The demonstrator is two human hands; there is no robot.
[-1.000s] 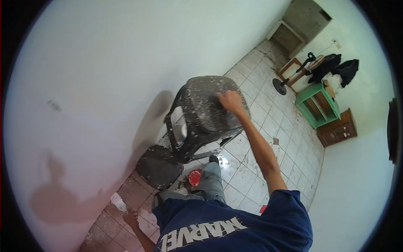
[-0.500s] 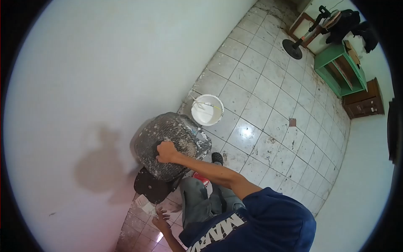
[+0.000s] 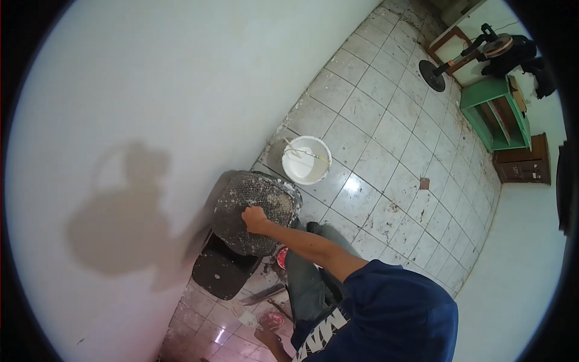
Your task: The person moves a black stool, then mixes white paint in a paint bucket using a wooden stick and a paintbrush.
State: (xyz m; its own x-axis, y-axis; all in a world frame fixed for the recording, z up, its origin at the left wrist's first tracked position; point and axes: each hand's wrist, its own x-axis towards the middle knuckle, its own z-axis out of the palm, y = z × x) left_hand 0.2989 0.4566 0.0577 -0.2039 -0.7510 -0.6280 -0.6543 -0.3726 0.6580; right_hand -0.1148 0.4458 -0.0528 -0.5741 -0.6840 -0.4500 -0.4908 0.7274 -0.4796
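Observation:
My right hand (image 3: pixel 254 219) is closed in a fist against a grey, textured panel (image 3: pixel 271 202) spattered with white paint, which looks like a chair seat. Whether its fingers grip the panel or something under them is hidden. Below the panel shows a smooth black plastic part (image 3: pixel 220 268), close to the wall. My left hand (image 3: pixel 265 335) is low in the view, its fingers closed round the end of a flat whitish tool (image 3: pixel 247 318), too blurred to name exactly. Beside that hand on the floor lies a red round lid or can (image 3: pixel 273 320).
A white bucket (image 3: pixel 306 161) with white paint and a stick inside stands by the wall (image 3: pixel 181 72). Another red container (image 3: pixel 281 257) is beside my leg. Across the tiled floor are a fan (image 3: pixel 433 75), a green shelf (image 3: pixel 491 114) and a brown cabinet (image 3: pixel 525 160).
My left hand and the whitish tool have moved right and down, back toward my body. My right fist stays on the grey panel. More of the black part shows; the view has shifted slightly.

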